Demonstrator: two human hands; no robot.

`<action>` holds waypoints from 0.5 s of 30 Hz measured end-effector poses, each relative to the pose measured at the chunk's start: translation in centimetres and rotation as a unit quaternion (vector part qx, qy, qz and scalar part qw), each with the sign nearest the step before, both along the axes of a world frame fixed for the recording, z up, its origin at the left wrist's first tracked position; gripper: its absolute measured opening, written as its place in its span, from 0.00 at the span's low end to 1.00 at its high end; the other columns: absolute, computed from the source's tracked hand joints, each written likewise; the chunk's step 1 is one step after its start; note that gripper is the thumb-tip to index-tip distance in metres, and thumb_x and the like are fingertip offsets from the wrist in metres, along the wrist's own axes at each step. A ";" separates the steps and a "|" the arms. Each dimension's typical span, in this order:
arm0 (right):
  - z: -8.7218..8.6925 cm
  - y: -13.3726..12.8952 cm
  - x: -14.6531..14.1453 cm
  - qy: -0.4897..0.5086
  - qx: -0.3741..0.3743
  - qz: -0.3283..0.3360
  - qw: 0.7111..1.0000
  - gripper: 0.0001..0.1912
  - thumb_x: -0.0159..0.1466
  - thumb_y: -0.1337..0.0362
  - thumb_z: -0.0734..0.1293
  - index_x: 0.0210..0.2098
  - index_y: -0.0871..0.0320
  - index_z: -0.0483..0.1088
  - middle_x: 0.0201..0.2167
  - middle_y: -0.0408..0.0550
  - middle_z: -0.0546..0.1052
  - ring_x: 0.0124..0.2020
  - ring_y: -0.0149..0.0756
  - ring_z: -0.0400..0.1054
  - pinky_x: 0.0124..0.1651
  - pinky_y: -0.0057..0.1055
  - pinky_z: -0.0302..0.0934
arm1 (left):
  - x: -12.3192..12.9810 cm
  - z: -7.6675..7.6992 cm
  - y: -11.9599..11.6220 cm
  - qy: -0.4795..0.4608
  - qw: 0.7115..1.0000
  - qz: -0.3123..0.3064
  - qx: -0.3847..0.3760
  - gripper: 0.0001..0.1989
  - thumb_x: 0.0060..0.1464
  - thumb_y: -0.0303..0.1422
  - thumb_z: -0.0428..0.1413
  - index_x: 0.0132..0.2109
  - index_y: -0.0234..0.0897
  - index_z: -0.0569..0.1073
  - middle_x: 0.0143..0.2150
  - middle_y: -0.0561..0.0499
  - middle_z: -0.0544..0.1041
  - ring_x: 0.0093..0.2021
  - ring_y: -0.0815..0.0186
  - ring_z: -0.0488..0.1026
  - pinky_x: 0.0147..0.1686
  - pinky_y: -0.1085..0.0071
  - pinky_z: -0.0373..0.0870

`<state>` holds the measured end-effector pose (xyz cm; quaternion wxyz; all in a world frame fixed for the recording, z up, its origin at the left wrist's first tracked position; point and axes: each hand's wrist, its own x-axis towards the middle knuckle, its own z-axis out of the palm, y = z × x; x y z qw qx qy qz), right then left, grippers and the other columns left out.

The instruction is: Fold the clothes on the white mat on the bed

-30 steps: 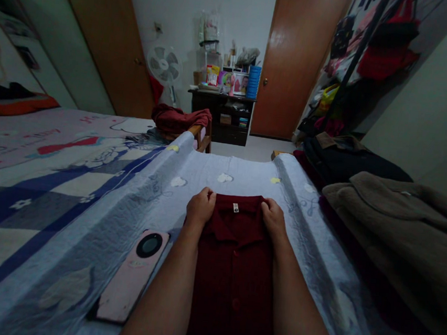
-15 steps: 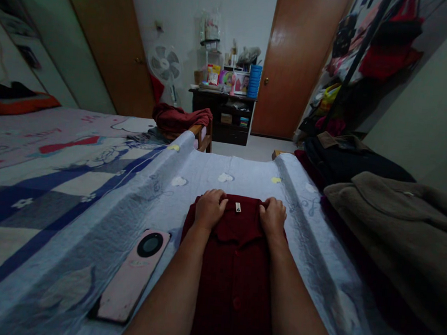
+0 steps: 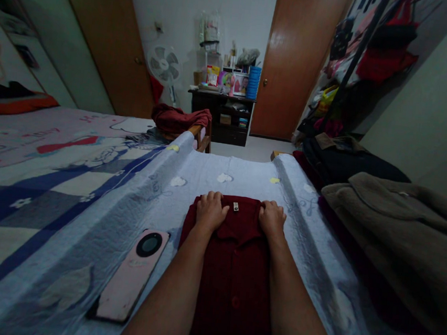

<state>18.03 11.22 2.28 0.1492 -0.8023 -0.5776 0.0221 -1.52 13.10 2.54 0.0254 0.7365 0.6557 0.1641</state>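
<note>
A dark red buttoned shirt [image 3: 236,274] lies folded on the light blue bedspread [image 3: 231,168], its collar at the far end and a small white label inside the neck. On the collar's left side rests my left hand [image 3: 211,209], fingers spread over the cloth and thumb stretched toward the label. My right hand [image 3: 273,217] is closed on the shirt's far right corner, fingers curled over the edge; the fingertips are partly hidden. Left of my left forearm lies a pink phone [image 3: 129,279] with a round black camera ring, face down.
Folded clothes pile up on the right, with a grey-brown fleece garment [image 3: 396,216] on top and dark garments [image 3: 361,159] behind. A red cloth [image 3: 181,118] hangs over a wooden rail at the back. Beyond stand a fan [image 3: 165,64] and a dark cabinet [image 3: 220,114].
The fingers of my left hand have spread and flattened on the shirt, and its thumb has moved slightly right. My right hand stays at the right corner. The shirt and phone look unmoved.
</note>
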 end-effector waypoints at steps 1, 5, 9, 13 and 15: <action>-0.1 0.0 0.0 -0.001 -0.005 -0.001 1.000 0.18 0.67 0.63 0.57 0.51 0.55 0.72 0.50 0.55 0.71 0.50 0.48 0.63 0.48 0.41 0.56 | 0.0 0.0 0.0 -0.001 1.000 -0.001 0.001 0.17 0.57 0.42 0.55 0.51 0.41 0.66 0.52 0.43 0.69 0.53 0.53 0.64 0.49 0.59 0.62; -0.2 0.0 -0.3 -0.002 -0.018 -0.005 1.000 0.19 0.67 0.63 0.56 0.54 0.54 0.69 0.51 0.57 0.70 0.51 0.50 0.63 0.48 0.42 0.56 | 0.2 -0.1 -0.2 -0.001 1.000 0.002 0.001 0.17 0.58 0.42 0.53 0.52 0.40 0.66 0.53 0.43 0.68 0.54 0.52 0.63 0.51 0.58 0.61; -0.3 0.1 -0.5 0.009 -0.003 -0.025 1.000 0.18 0.66 0.64 0.57 0.54 0.57 0.68 0.51 0.58 0.70 0.51 0.49 0.62 0.49 0.41 0.56 | 0.5 0.1 -0.4 -0.003 1.000 0.014 -0.002 0.17 0.58 0.42 0.53 0.51 0.41 0.66 0.53 0.43 0.68 0.54 0.52 0.63 0.52 0.58 0.60; -0.2 -0.1 -0.8 0.007 0.033 -0.044 0.998 0.15 0.65 0.65 0.59 0.49 0.59 0.69 0.48 0.58 0.71 0.51 0.47 0.62 0.49 0.39 0.55 | 0.8 0.2 -0.5 -0.005 1.000 0.020 0.004 0.17 0.57 0.42 0.52 0.51 0.40 0.67 0.53 0.43 0.68 0.55 0.51 0.63 0.52 0.57 0.61; -0.1 -0.2 -0.9 -0.005 0.044 -0.034 0.998 0.13 0.66 0.66 0.58 0.47 0.58 0.70 0.48 0.57 0.71 0.51 0.46 0.62 0.49 0.38 0.55 | 0.8 0.2 -0.5 -0.004 1.000 0.020 0.010 0.17 0.57 0.42 0.52 0.51 0.40 0.67 0.53 0.42 0.69 0.54 0.51 0.63 0.51 0.57 0.61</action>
